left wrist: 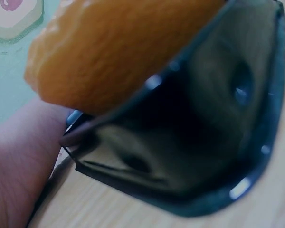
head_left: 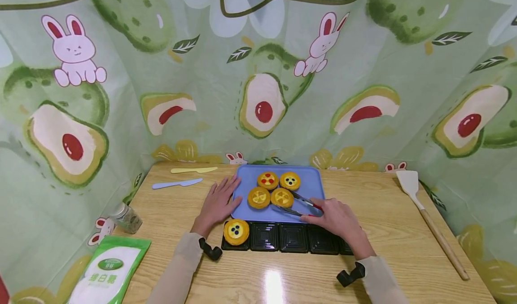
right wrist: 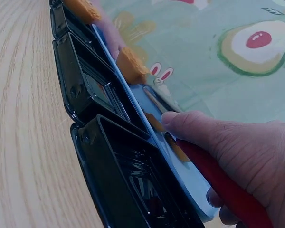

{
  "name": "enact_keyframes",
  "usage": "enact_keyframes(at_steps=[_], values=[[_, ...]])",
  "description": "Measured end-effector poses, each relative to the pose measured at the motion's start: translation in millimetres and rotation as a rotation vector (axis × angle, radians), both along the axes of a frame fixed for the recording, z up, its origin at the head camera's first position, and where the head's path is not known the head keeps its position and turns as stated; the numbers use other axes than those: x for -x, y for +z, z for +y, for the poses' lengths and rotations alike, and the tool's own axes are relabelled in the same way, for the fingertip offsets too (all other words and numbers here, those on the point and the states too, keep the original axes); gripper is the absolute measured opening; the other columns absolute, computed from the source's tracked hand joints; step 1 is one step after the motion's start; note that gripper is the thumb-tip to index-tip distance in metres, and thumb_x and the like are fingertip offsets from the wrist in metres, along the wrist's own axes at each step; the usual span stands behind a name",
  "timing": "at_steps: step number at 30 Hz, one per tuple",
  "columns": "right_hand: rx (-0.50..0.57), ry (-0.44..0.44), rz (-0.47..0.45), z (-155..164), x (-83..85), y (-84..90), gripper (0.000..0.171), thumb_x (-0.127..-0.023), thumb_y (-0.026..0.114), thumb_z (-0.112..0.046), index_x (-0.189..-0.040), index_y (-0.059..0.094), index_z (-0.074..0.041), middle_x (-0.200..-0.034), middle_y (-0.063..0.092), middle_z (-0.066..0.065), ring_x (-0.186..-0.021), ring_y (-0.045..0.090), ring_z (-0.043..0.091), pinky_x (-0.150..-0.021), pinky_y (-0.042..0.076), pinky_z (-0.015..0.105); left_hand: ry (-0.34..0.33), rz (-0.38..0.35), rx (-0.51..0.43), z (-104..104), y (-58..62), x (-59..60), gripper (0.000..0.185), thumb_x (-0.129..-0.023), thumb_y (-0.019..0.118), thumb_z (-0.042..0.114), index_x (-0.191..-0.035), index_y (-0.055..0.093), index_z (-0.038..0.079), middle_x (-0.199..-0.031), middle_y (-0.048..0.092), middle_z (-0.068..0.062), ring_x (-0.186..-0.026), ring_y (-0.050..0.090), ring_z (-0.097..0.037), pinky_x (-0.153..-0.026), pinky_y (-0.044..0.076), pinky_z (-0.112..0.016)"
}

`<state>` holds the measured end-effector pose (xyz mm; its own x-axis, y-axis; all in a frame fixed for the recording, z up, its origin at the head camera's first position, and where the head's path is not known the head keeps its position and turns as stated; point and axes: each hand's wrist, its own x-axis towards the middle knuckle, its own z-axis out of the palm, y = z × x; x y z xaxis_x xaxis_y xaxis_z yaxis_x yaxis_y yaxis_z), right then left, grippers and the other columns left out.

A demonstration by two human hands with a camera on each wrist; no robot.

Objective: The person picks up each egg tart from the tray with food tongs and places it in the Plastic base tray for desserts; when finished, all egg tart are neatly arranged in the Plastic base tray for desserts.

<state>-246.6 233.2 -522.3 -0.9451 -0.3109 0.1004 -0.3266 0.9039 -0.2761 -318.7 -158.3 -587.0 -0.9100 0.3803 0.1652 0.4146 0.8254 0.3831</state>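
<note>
— While my right hand [head_left: 337, 218] is curled round the red handles of the tongs [head_left: 296, 206], what do you see at their tips?

— Your tongs lie low over the blue tray [head_left: 315, 182], their metal arms reaching toward the nearest tart [head_left: 282, 197]. Whether the tips touch it I cannot tell.

— And my left hand [head_left: 218, 203]?

— Flat, fingers straight and spread, resting on the wooden table [head_left: 404, 232] with the fingertips on the tray's left edge. It holds nothing.

— How many tarts sit on the tray?

— Four, bunched together near the middle. A fifth tart [head_left: 236, 231], with dark spots on top, sits in the leftmost cup of the black plastic row [head_left: 295, 237], just in front of the tray; the other cups I can see stand empty.

— From my right wrist I see my thumb [right wrist: 190, 126] pressed on the red handle, the black cups just beside it.

— Further off lie a yellow knife [head_left: 194, 170], a blue knife [head_left: 177, 184], a spatula [head_left: 428, 218], a small jar [head_left: 127, 217] and a green bag [head_left: 111, 272].
</note>
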Motion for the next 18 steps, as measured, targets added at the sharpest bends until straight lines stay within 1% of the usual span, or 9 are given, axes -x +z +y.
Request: enact_keyframes(at_steps=[11,18], values=[[0.016,-0.003,-0.027,-0.4,1.1,-2.6,0.051,-0.084,0.074,-0.07,-0.086,0.058,-0.022,-0.062,0.03,-0.007,-0.05,0.037,0.011,-0.049,0.023,0.027,0.002,-0.002,0.011,-0.5,-3.4,1.8,0.069,-0.108,0.041,0.057,-0.168,0.026,0.026,-0.174,0.019,0.003,-0.161,0.016,-0.03,-0.127,0.01,-0.059],[0.013,0.007,-0.016,0.2,0.5,-1.2,0.051,-0.083,0.075,-0.069,-0.085,0.058,-0.021,-0.062,0.03,-0.007,-0.051,0.036,0.01,-0.05,0.022,0.027,-0.001,-0.002,0.009,-0.8,-3.1,2.1,0.069,-0.108,0.04,0.057,-0.168,0.026,0.026,-0.174,0.02,0.003,-0.161,0.015,-0.029,-0.127,0.01,-0.059]])
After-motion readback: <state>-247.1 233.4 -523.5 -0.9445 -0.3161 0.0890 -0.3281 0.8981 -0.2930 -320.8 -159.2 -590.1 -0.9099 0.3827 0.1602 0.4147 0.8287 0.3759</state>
